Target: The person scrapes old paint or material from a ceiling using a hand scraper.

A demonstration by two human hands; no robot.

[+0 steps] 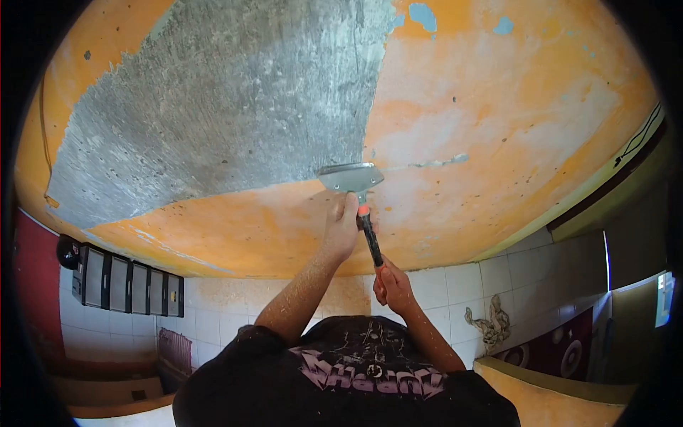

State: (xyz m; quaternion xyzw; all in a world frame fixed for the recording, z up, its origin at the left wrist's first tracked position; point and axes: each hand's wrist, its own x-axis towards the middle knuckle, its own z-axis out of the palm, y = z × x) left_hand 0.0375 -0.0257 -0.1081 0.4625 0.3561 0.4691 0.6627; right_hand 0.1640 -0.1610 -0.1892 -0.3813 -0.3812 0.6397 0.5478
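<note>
From left, I view a black-framed unit (129,280) on the tiled floor (459,286) and a grey patch (235,99) in the orange wall (491,107). My left grip (342,228) clasps the scraper (350,179), blade at the patch's lower-right corner; my right grip (393,286) clasps its handle (371,238).

Drawers (128,279) by the orange wall (491,92) before us, white floor tiles (99,336) under the drawers, a bare grey patch (228,92) above them, a red surface (35,285) left of them, and far to their right we see a circle-patterned maroon surface (549,349), a bright window (664,299).
</note>
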